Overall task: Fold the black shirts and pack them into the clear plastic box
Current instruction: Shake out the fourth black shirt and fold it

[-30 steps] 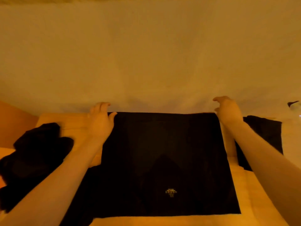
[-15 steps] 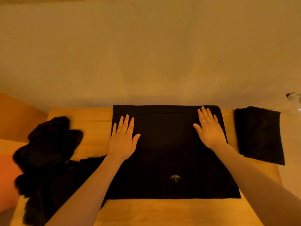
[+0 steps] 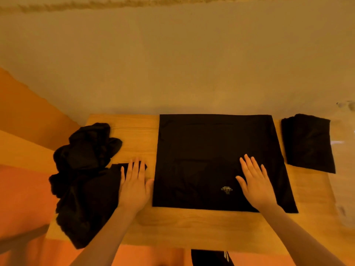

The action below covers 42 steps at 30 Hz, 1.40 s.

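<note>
Black shirt [image 3: 217, 160] spread flat at centre of wooden table [image 3: 192, 227], right hand [image 3: 256, 184] pressing it with fingers straight and spread, left hand [image 3: 134, 186] flat on sleeve [image 3: 117, 169] at centre left, crumpled shirts [image 3: 86, 162] at left, folded shirt [image 3: 309, 143] at right

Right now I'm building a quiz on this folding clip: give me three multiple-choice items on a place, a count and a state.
1. Where does the folded shirt lie from the spread shirt?
A right B left C on top

2. How many hands rest on the spread shirt?
A none B one C two

3. How do the right hand's fingers lie?
A straight B fisted C pinching

Key: 1 A, it sits by the table's right edge; 2 B, only the right hand, the left hand lies beside it; 3 A, they press flat.
</note>
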Each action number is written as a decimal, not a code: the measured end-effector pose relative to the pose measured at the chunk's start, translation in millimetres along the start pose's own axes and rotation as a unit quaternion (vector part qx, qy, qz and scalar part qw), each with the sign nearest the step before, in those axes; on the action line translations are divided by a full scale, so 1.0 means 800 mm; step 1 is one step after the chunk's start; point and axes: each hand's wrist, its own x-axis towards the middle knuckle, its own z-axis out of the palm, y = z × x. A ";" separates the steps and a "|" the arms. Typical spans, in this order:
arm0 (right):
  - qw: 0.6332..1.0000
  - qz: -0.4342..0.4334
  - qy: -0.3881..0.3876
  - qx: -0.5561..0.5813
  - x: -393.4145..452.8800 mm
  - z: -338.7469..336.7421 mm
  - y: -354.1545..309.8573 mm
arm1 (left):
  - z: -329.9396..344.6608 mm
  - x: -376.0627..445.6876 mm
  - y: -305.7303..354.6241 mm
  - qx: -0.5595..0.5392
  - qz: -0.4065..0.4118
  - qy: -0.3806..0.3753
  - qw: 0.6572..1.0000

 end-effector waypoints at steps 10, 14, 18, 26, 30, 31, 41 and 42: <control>0.997 0.074 0.007 0.025 -0.070 0.013 0.054 | 0.024 -0.063 0.064 0.035 0.169 -0.012 0.985; 0.996 0.088 0.004 0.035 -0.106 0.028 0.079 | 0.034 -0.083 0.055 0.033 0.174 -0.039 0.983; 0.996 0.066 0.025 0.052 -0.133 0.030 0.074 | 0.033 -0.103 0.064 0.008 0.180 -0.001 0.984; 1.000 0.031 0.003 -0.003 -0.179 0.043 0.079 | 0.055 -0.135 0.064 0.040 0.235 -0.032 0.971; 1.000 -0.013 0.009 -0.022 -0.210 0.050 0.076 | 0.066 -0.175 0.047 0.048 0.249 -0.030 0.967; 0.999 -0.026 0.010 -0.021 -0.214 0.050 0.073 | 0.068 -0.183 0.045 0.046 0.249 -0.023 0.967; 0.994 -0.092 -0.004 -0.053 -0.228 0.054 0.086 | 0.061 -0.164 0.017 0.048 0.301 -0.006 0.952; 0.994 -0.096 0.001 -0.050 -0.230 0.056 0.088 | 0.058 -0.164 0.014 0.053 0.310 -0.009 0.949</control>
